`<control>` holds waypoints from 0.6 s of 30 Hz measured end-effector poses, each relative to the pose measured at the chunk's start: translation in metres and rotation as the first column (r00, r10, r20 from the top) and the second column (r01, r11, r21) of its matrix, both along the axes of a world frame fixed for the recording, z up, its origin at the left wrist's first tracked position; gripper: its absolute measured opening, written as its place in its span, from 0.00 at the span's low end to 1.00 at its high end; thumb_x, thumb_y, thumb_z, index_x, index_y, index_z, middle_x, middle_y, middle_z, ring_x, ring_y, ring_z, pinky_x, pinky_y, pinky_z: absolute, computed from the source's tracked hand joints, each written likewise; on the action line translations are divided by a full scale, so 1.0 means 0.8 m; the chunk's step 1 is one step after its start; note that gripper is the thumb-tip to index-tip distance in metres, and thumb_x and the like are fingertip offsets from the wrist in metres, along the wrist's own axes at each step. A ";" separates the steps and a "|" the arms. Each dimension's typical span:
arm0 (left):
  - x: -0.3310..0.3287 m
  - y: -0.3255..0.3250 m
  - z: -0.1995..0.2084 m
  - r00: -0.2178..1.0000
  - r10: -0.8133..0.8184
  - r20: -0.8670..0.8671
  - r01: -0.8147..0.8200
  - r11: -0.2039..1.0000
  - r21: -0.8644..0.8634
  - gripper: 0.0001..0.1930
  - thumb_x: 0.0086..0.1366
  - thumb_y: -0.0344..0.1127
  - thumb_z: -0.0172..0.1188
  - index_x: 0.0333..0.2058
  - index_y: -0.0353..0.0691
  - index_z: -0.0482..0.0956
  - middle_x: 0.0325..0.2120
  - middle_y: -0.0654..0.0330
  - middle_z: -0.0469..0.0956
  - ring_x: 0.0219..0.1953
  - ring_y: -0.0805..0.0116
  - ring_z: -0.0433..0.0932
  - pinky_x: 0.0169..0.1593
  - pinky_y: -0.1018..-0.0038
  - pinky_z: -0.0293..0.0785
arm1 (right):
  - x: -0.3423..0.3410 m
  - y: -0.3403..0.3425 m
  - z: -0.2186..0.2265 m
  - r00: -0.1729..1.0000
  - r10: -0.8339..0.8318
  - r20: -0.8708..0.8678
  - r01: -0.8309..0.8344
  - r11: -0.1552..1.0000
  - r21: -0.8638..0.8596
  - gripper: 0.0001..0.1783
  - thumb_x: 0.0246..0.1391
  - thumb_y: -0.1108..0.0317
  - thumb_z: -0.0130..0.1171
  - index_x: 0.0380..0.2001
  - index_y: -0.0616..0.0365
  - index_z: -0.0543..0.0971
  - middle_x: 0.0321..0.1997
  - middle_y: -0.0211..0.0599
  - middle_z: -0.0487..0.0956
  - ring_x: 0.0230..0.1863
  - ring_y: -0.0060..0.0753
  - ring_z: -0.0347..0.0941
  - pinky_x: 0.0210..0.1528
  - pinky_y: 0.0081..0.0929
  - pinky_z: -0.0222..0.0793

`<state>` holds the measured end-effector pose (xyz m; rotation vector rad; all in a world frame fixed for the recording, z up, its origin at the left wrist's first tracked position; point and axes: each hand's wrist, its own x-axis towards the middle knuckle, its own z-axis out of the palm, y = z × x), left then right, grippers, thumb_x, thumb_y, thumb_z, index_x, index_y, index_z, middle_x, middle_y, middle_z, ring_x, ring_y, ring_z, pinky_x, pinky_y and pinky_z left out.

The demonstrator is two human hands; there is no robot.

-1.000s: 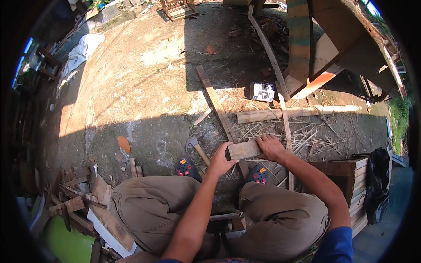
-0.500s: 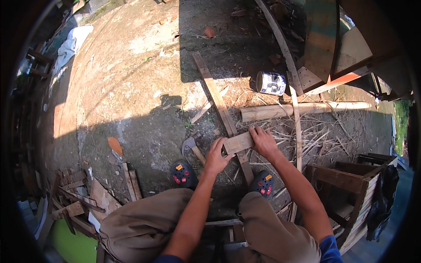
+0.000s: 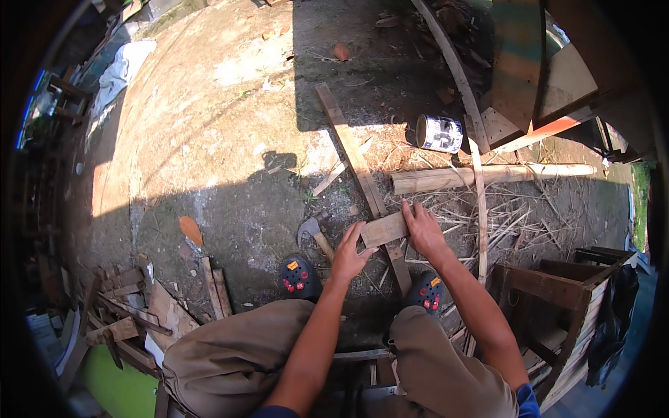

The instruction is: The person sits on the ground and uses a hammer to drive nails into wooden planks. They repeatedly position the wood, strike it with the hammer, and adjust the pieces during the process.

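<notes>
A short, flat wooden block [image 3: 385,230] lies crosswise over a long narrow plank [image 3: 348,150] on the ground between my feet. My left hand [image 3: 350,256] closes on the block's left end, its thumb along the near edge. At the right end, my right hand [image 3: 425,235] holds the block with its fingers pointing away from me; its thumb is hidden. Just left of the plank, beyond my left hand, rests a tool with a curved metal head [image 3: 308,228] and a wooden handle [image 3: 323,246].
Right of the plank lie a thick pole [image 3: 446,180], a thin strip [image 3: 480,216] and scattered splinters [image 3: 505,226]. A tin can [image 3: 440,134] is on its side behind them. A wooden frame [image 3: 547,285] stands near right; scrap wood [image 3: 125,299] is piled near left.
The whole view has shifted slightly, so things appear a little further right. My right fingers have straightened somewhat at the block's end. Both hands stay at the block.
</notes>
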<state>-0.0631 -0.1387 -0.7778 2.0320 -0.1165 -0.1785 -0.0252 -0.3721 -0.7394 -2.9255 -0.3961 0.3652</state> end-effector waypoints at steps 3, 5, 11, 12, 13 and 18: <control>0.004 0.012 0.006 0.999 -0.017 -0.039 0.020 0.996 0.086 0.40 0.51 0.32 0.77 0.63 0.40 0.69 0.60 0.49 0.71 0.61 0.49 0.72 0.62 0.62 0.71 | -0.007 0.003 0.005 1.000 0.009 0.029 -0.009 1.000 -0.004 0.42 0.53 0.77 0.54 0.72 0.55 0.56 0.62 0.53 0.67 0.58 0.52 0.72 0.60 0.46 0.67; 0.015 0.006 0.018 0.997 -0.071 -0.006 0.072 0.995 0.068 0.40 0.50 0.32 0.77 0.63 0.41 0.69 0.60 0.49 0.71 0.62 0.48 0.71 0.64 0.61 0.69 | -0.009 -0.004 -0.007 1.000 -0.027 -0.001 0.027 0.999 -0.018 0.44 0.53 0.77 0.55 0.74 0.52 0.53 0.64 0.53 0.67 0.60 0.52 0.71 0.61 0.46 0.66; 0.016 0.001 0.022 0.998 -0.053 0.017 0.051 0.996 0.074 0.41 0.50 0.34 0.77 0.63 0.40 0.69 0.60 0.48 0.71 0.62 0.48 0.70 0.64 0.60 0.68 | 0.001 -0.003 -0.013 0.981 -0.110 -0.158 0.118 0.992 0.037 0.46 0.55 0.75 0.56 0.75 0.51 0.50 0.68 0.55 0.64 0.65 0.55 0.68 0.64 0.55 0.63; 0.011 0.000 0.019 0.999 -0.046 0.016 0.045 0.997 0.058 0.41 0.50 0.34 0.77 0.63 0.39 0.69 0.60 0.48 0.71 0.62 0.48 0.70 0.64 0.60 0.68 | 0.002 -0.004 -0.012 0.981 -0.109 -0.158 0.118 0.992 0.045 0.47 0.55 0.75 0.57 0.75 0.51 0.50 0.69 0.55 0.64 0.65 0.55 0.67 0.64 0.56 0.63; 0.008 0.000 0.017 0.999 -0.041 0.026 0.040 0.998 0.040 0.41 0.50 0.34 0.77 0.63 0.39 0.69 0.60 0.48 0.71 0.62 0.48 0.70 0.64 0.60 0.68 | 0.005 -0.002 -0.011 0.978 -0.114 -0.172 0.121 0.992 0.030 0.47 0.54 0.75 0.57 0.75 0.51 0.49 0.69 0.55 0.63 0.65 0.55 0.67 0.64 0.56 0.63; -0.006 0.005 0.014 0.995 -0.030 0.098 0.030 1.000 0.004 0.41 0.50 0.38 0.78 0.62 0.38 0.69 0.58 0.46 0.71 0.61 0.46 0.71 0.63 0.59 0.68 | 0.006 0.002 -0.007 0.982 -0.113 -0.154 0.118 0.993 0.025 0.49 0.52 0.77 0.58 0.75 0.49 0.49 0.70 0.56 0.62 0.66 0.57 0.66 0.64 0.58 0.63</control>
